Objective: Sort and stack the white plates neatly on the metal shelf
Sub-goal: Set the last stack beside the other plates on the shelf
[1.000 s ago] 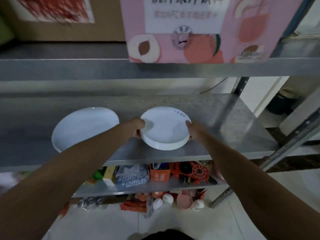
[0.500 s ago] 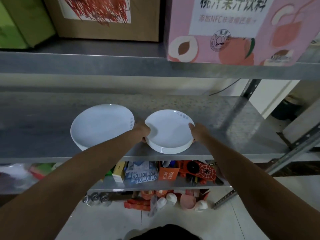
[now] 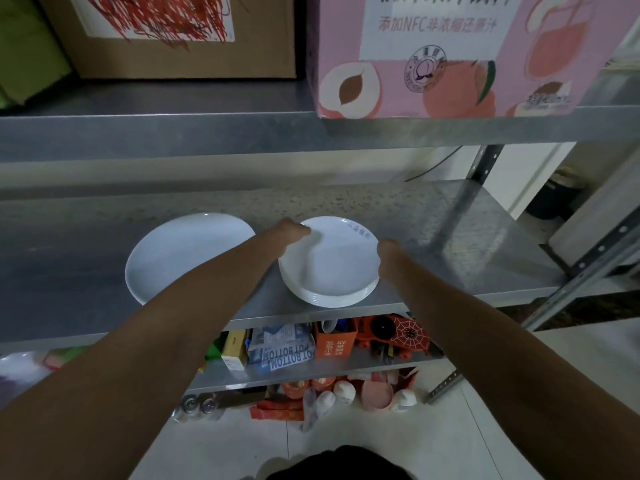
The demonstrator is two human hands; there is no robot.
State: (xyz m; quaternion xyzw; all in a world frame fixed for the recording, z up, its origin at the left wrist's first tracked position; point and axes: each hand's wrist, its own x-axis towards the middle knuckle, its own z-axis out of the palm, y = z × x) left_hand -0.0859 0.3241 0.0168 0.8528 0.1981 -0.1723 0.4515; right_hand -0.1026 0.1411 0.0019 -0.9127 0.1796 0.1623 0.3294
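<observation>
In the head view, the only one we have, the stack of small plates [image 3: 329, 268] sits on the middle tier of the metal shelf [image 3: 467, 244], near its front lip. It lies squarely between our two hands. The left grip [image 3: 292, 233] is clasped on the stack's left rim, thumb laid over the top plate; the fingers below are hidden. The right grip [image 3: 386, 251] is clasped on the right rim, knuckles up and fingers curled against the edge. So the stack is held from both sides, across its width. We cannot tell whether it bears fully on the shelf or is lifted a little.

The relation that matters is sideways. The large plate [image 3: 180, 254] lies flat on the same tier, to the left of the stack and just beside it. Our left forearm crosses over its right edge, so we cannot see whether the two rims touch. The left grip is the nearer one to it; the right is well apart from it, on the far side of the stack.

The plates are round, so there is no long axis to line up, only centres. We judge that any move to join the two sizes runs leftward along the tier, with free shelf to the right and behind. Overhead, the pink carton [image 3: 433, 57] rests on the upper tier.
</observation>
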